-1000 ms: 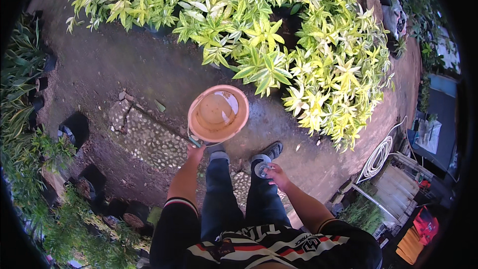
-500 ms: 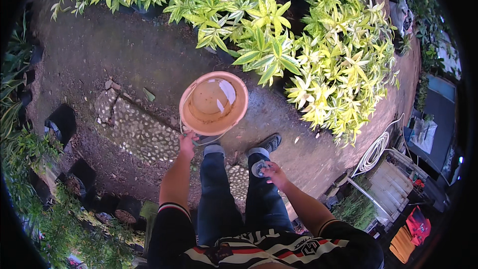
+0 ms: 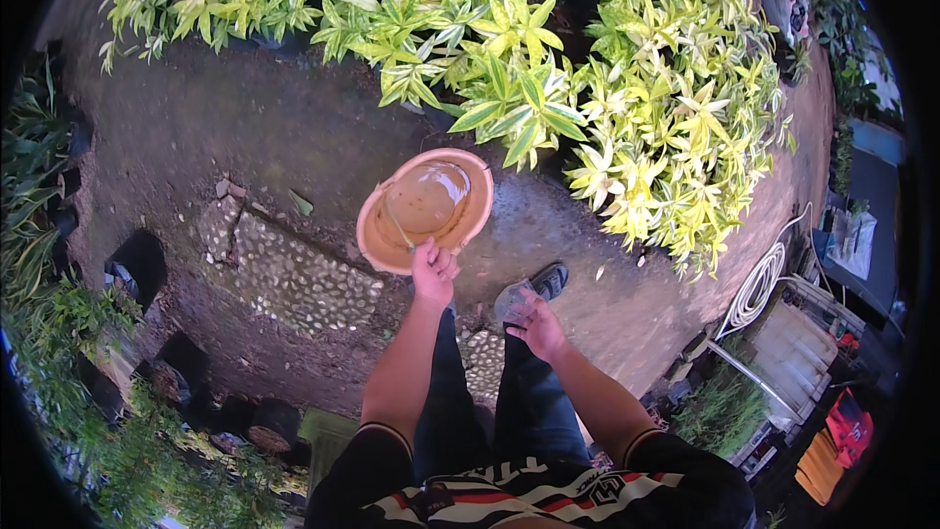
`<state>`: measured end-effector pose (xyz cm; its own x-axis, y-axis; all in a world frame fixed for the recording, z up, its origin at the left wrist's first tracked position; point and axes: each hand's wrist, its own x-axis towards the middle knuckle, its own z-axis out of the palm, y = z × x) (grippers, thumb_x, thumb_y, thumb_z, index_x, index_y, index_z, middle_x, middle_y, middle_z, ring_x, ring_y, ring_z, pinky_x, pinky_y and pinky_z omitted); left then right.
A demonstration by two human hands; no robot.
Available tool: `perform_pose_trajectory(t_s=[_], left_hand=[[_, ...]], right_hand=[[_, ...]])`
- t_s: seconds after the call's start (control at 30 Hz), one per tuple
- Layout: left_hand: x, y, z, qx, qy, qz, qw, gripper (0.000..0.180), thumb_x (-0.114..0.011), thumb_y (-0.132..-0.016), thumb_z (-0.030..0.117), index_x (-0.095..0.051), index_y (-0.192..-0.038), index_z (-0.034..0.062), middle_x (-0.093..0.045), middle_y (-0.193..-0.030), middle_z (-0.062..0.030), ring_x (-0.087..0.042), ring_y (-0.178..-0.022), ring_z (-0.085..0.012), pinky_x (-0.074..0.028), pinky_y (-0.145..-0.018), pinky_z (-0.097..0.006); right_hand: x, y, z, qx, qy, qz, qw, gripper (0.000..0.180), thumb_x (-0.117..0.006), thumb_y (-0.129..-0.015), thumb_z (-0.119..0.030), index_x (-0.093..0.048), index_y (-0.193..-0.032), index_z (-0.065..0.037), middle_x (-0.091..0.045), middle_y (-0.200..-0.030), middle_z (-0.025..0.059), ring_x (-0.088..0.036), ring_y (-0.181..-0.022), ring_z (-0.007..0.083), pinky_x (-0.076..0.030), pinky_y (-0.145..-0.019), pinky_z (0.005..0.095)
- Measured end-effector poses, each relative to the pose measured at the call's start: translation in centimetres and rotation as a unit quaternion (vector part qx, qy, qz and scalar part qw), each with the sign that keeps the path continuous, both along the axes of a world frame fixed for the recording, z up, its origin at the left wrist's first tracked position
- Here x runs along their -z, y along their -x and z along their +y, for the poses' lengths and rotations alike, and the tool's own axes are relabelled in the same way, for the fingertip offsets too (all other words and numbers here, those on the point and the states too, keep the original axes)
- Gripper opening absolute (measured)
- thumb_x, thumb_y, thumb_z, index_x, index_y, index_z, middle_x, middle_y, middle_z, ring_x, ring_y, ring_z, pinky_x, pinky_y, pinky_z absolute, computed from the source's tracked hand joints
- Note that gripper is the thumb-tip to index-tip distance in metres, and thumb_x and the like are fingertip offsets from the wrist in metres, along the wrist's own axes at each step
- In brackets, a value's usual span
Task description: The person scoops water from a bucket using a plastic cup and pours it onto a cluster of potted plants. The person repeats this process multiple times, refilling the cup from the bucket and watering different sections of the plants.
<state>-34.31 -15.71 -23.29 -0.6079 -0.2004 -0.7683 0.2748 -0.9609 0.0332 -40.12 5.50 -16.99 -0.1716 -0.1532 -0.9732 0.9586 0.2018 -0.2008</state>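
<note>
My left hand (image 3: pixel 433 271) grips the handle of an orange bucket (image 3: pixel 424 208) half full of muddy water, held out in front of me and tipped slightly toward the plants. My right hand (image 3: pixel 534 321) holds a small clear plastic cup (image 3: pixel 511 302) beside my right knee. A bed of yellow-green leafy plants (image 3: pixel 548 69) stands just beyond the bucket. My legs in dark jeans and one dark shoe (image 3: pixel 548 279) show below the hands.
Wet dirt ground and a pebbled paving patch (image 3: pixel 294 279) lie at my feet. Black nursery pots (image 3: pixel 137 264) line the left side. A coiled white hose (image 3: pixel 759 284) and wooden crates sit at the right.
The bucket has swung forward and to the right, nearer the plants. My right hand with the cup has stayed by my knee.
</note>
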Motion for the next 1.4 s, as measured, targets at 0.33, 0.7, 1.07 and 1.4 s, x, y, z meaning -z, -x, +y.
perform_pose_trajectory(t_s=[0.33,0.7,1.07,1.4], left_hand=[[-2.7,-0.4,-0.4,0.034,0.015,-0.066,0.997,0.028,-0.042,-0.081,0.025,-0.029,-0.058,0.0176,-0.022,-0.044,0.0050,-0.019,-0.036,-0.0080,-0.018,-0.039,-0.024],[-10.3,-1.7,0.8,0.069,-0.005,-0.088,0.994,0.023,-0.041,-0.078,0.018,-0.029,-0.059,0.0149,-0.023,-0.044,0.0037,-0.019,-0.037,-0.0076,-0.018,-0.038,-0.024],[-16.6,-2.4,2.3,0.082,-0.002,-0.098,0.992,0.022,-0.039,-0.078,0.016,-0.030,-0.058,0.0152,-0.022,-0.045,0.0045,-0.019,-0.038,-0.0071,-0.017,-0.039,-0.023],[-17.9,-2.0,3.1,0.095,-0.007,-0.073,0.993,0.020,-0.040,-0.077,0.014,-0.029,-0.060,0.0142,-0.023,-0.045,0.0045,-0.020,-0.038,-0.0068,-0.017,-0.039,-0.023]], right_hand=[[0.3,3.1,-3.3,-0.035,0.076,0.041,0.996,0.057,-0.051,-0.078,-0.034,-0.030,-0.128,-0.017,-0.045,-0.112,0.0037,-0.045,-0.100,0.0194,-0.038,-0.078,0.0366],[4.8,2.7,-9.2,-0.255,0.083,0.188,0.945,0.066,-0.061,-0.074,-0.026,-0.029,-0.128,-0.006,-0.042,-0.118,0.0145,-0.045,-0.109,0.0255,-0.036,-0.091,0.0347],[4.9,2.0,-13.0,-0.609,-0.193,0.402,0.655,0.079,-0.068,-0.066,-0.043,-0.029,-0.125,-0.008,-0.034,-0.115,0.0178,-0.040,-0.105,0.0325,-0.040,-0.085,0.0383],[6.5,1.3,-12.1,-0.673,-0.294,0.343,0.586,0.075,-0.064,-0.068,-0.048,-0.030,-0.125,-0.011,-0.032,-0.115,0.0157,-0.037,-0.106,0.0294,-0.042,-0.082,0.0357]])
